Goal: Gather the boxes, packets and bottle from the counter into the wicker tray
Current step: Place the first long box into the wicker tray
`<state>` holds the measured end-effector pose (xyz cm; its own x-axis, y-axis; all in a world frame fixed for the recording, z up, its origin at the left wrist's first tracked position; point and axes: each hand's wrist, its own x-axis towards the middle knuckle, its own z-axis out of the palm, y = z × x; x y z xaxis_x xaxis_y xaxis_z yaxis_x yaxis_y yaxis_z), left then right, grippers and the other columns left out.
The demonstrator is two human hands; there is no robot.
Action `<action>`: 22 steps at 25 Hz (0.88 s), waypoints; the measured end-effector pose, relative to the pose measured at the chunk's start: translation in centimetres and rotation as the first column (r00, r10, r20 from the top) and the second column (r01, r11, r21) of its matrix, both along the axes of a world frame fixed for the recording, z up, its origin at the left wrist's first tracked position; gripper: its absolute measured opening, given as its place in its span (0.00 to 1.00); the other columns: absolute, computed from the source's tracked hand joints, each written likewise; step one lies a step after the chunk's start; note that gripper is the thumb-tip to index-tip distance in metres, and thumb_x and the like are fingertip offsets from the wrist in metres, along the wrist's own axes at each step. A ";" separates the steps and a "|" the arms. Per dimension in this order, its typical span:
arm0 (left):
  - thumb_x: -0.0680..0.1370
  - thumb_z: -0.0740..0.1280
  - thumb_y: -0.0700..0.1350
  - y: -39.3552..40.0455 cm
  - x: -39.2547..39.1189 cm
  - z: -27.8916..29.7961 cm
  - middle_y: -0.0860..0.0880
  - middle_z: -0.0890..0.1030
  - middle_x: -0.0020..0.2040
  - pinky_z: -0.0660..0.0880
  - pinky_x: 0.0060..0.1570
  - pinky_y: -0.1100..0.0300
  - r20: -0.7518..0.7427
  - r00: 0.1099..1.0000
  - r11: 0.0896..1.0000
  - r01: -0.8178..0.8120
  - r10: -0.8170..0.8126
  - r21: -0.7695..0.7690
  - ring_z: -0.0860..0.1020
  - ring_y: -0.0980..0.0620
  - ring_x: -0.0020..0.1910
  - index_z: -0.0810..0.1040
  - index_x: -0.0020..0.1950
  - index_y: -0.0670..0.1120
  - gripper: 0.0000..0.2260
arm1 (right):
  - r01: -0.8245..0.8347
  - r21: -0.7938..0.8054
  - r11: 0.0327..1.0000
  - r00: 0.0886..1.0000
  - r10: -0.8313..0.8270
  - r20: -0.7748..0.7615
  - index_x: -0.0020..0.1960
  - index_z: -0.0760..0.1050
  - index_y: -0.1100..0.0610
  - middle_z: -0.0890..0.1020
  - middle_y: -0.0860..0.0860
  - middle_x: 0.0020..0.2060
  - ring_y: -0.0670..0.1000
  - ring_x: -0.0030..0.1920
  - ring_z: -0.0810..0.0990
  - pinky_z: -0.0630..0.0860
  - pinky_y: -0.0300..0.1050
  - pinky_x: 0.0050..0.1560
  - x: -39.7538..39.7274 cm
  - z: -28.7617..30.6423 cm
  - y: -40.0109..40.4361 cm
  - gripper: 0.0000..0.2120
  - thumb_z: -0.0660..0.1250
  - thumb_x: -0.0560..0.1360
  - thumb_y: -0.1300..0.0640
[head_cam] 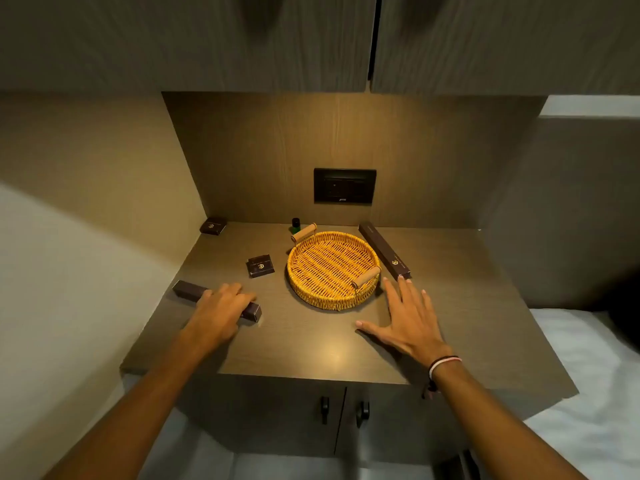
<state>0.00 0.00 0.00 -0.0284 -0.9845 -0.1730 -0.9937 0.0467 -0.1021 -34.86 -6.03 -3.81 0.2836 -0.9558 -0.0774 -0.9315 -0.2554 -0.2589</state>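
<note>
A round wicker tray [304, 292] with two wooden handles sits mid-counter with nothing in it. My left hand [216, 313] lies over a long dark box [185, 291] at the front left, fingers curled across it. My right hand [408, 317] is spread flat, fingers apart, just right of the tray, its fingertips near the end of a second long dark box [382, 249]. A small square dark box [260, 266] lies left of the tray. Another small box [213, 225] rests in the back left corner. A small green bottle [295, 226] stands behind the tray's far handle.
The counter [311, 344] is a wooden niche with walls at the left and back. A black socket panel [344, 186] is on the back wall. Cabinet doors hang overhead and below the front edge. A white bed [581, 393] lies to the right.
</note>
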 end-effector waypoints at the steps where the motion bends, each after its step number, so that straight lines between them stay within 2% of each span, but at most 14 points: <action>1: 0.76 0.69 0.46 -0.3 0.0 -0.2 0.48 0.75 0.66 0.70 0.68 0.47 0.028 1.000 0.999 0.002 -0.003 0.037 0.72 0.48 0.66 0.70 0.70 0.52 0.23 | -0.001 0.014 1.000 1.000 0.001 -0.009 0.80 0.45 0.53 0.49 0.60 0.80 0.59 0.80 0.46 0.45 0.63 0.79 0.0 -0.4 0.1 0.56 0.51 0.64 0.18; 6: 0.77 0.68 0.47 -1.2 0.2 0.0 0.49 0.80 0.58 0.70 0.64 0.50 0.050 0.999 0.998 0.012 -0.015 0.063 0.77 0.51 0.58 0.74 0.62 0.52 0.13 | 0.021 -0.037 0.999 0.999 -0.023 -0.036 0.81 0.46 0.53 0.47 0.59 0.81 0.57 0.80 0.44 0.43 0.61 0.79 0.2 -2.4 0.0 0.54 0.43 0.67 0.18; 9: 0.78 0.68 0.47 -1.9 -0.1 2.0 0.48 0.77 0.61 0.70 0.63 0.51 0.077 0.996 0.998 0.043 -0.047 0.049 0.76 0.49 0.59 0.72 0.65 0.51 0.16 | 0.030 -0.095 0.995 0.999 -0.032 -0.021 0.81 0.46 0.52 0.47 0.58 0.81 0.56 0.80 0.42 0.41 0.60 0.79 0.1 -3.3 0.2 0.52 0.40 0.68 0.19; 12: 0.77 0.68 0.44 -3.2 -2.1 5.0 0.45 0.72 0.67 0.69 0.65 0.50 0.093 0.985 0.989 0.148 -0.147 -0.004 0.73 0.47 0.64 0.67 0.72 0.51 0.24 | 0.037 -0.107 0.994 0.999 -0.041 -0.029 0.81 0.45 0.51 0.48 0.58 0.81 0.55 0.80 0.43 0.40 0.59 0.78 0.0 -3.7 0.2 0.51 0.39 0.68 0.19; 16: 0.78 0.67 0.41 -6.2 -6.0 7.4 0.45 0.72 0.68 0.69 0.64 0.49 0.128 0.925 0.908 0.375 -0.357 -0.185 0.72 0.46 0.65 0.68 0.71 0.49 0.22 | 0.051 -0.114 0.992 0.999 -0.052 -0.009 0.81 0.46 0.50 0.48 0.57 0.81 0.54 0.80 0.43 0.39 0.58 0.78 0.1 -3.9 0.0 0.50 0.39 0.69 0.19; 19: 0.79 0.66 0.42 -7.9 -8.1 6.9 0.47 0.79 0.61 0.72 0.59 0.49 0.065 0.892 0.870 0.450 -0.447 -0.200 0.77 0.47 0.60 0.70 0.65 0.49 0.15 | 0.052 -0.108 0.993 0.998 -0.054 -0.020 0.80 0.45 0.49 0.48 0.56 0.81 0.54 0.80 0.43 0.39 0.58 0.78 0.0 -4.0 0.1 0.50 0.39 0.69 0.19; 22: 0.79 0.67 0.47 -9.1 -9.1 5.0 0.49 0.82 0.54 0.74 0.56 0.49 0.070 0.857 0.847 0.516 -0.511 -0.132 0.79 0.48 0.55 0.72 0.62 0.51 0.12 | 0.061 -0.112 0.992 0.998 -0.062 -0.002 0.80 0.46 0.49 0.48 0.56 0.81 0.54 0.80 0.43 0.40 0.59 0.79 0.0 -4.0 -0.1 0.49 0.40 0.69 0.19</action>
<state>-9.10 -9.06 4.98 -0.5335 -0.8447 -0.0433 -0.8281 0.5321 -0.1765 -34.85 -6.09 -7.79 0.2240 -0.9741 0.0295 -0.9476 -0.2248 -0.2270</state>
